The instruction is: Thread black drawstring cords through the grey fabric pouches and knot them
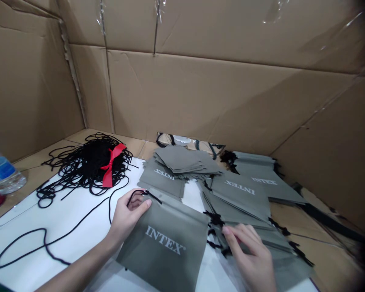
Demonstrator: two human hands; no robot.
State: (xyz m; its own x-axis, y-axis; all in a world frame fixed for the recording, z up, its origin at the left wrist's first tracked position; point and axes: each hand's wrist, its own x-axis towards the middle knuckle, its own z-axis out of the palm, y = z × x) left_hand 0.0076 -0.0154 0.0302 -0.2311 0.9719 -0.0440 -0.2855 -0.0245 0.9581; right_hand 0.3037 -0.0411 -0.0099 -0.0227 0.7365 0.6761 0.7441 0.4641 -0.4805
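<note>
My left hand (129,213) is closed on the upper left corner of a grey drawstring pouch (161,255) printed INTEX. Thumb on top, it pinches the fabric where a black cord (153,197) comes out of the top hem. At the pouch's upper right corner, my right hand (251,253) has thumb and forefinger together at a cluster of black cord ends (215,220). The fingertips meet the cord there, though the exact grip is partly hidden. Under and beside that hand lie stacked grey pouches (240,194) with knotted cords.
A heap of black cords (94,160) tied with a red ribbon (111,162) lies at the left. One loose cord (76,223) loops across the white board (88,219). More pouches (185,160) are piled behind. A water bottle (3,172) stands far left; cardboard walls (200,93) enclose the back.
</note>
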